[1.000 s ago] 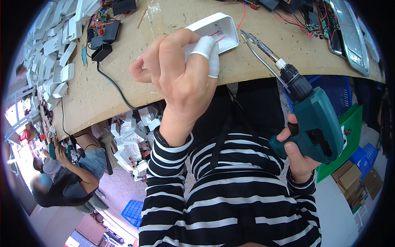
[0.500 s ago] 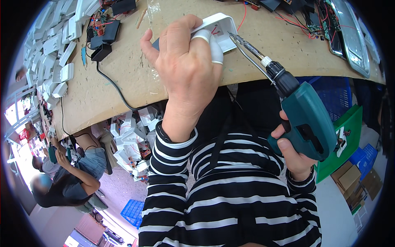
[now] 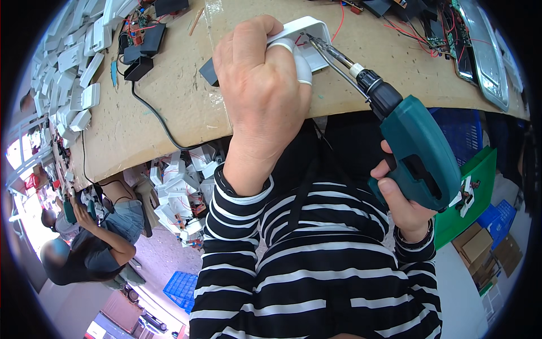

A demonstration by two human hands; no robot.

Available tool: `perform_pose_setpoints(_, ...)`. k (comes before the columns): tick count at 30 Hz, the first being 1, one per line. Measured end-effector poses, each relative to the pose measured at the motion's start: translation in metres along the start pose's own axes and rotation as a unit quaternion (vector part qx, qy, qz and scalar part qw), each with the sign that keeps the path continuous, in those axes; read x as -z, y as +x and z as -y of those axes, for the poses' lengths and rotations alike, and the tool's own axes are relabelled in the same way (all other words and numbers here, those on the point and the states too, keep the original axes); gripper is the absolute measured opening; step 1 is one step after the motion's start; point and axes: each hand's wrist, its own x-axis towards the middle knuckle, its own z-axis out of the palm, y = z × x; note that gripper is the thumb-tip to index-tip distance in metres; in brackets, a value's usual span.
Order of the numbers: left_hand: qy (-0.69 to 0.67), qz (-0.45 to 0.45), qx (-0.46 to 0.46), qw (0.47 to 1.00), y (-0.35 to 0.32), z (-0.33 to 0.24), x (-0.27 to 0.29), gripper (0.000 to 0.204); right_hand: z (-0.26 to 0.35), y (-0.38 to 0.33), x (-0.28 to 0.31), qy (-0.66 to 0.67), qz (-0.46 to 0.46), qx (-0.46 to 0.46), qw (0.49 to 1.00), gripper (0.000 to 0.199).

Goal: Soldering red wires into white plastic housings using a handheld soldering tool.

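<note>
My left hand (image 3: 262,85) is closed around a white plastic housing (image 3: 307,27) and tilts it up off the table; white finger covers sit on some of its fingers. Inside the housing are short red wires. A green soldering gun (image 3: 420,150) with a black collar and a thin metal feed tube is gripped in my right hand (image 3: 403,206). Its tip reaches into the housing's open side, near the red wires; whether it touches them I cannot tell. A dark block (image 3: 209,72) shows on the table beside my left hand.
White housings (image 3: 68,56) are heaped at the far left of the table (image 3: 175,107), beside black adapters (image 3: 138,68) with a cable. Circuit boards and red wires (image 3: 420,42) lie far right. Below are more housings (image 3: 180,192) and a green tray (image 3: 480,175). Another person (image 3: 107,237) works at left.
The soldering gun's tip has moved slightly left and up, deeper into the housing. My left fingers have curled in more, and the housing has shifted a little to the right.
</note>
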Motion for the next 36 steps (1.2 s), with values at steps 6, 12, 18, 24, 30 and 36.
perform_pose_setpoints(6,-0.003,0.001,0.005,1.000,0.000,0.000,0.000,0.009,0.002,0.007,0.007,-0.113,0.034,0.018,0.993,0.054)
perform_pose_setpoints(12,-0.003,-0.005,0.000,1.000,-0.001,0.001,-0.002,0.009,0.000,0.007,0.007,-0.145,0.032,0.020,0.989,0.053)
perform_pose_setpoints(18,0.017,0.004,0.003,1.000,0.002,0.000,0.004,0.009,0.010,0.016,-0.010,-0.061,-0.120,-0.052,0.990,0.022)
perform_pose_setpoints(24,0.015,0.006,0.002,1.000,0.002,-0.001,0.003,0.008,0.006,0.015,-0.007,-0.046,-0.096,-0.055,0.993,0.023)
perform_pose_setpoints(30,0.000,0.002,0.005,1.000,0.000,0.000,0.000,0.009,0.008,0.015,-0.010,-0.052,-0.117,-0.056,0.990,0.020)
perform_pose_setpoints(36,0.004,-0.002,0.002,1.000,0.002,-0.001,0.001,0.008,0.004,0.016,-0.011,-0.046,-0.105,-0.018,0.993,0.023)
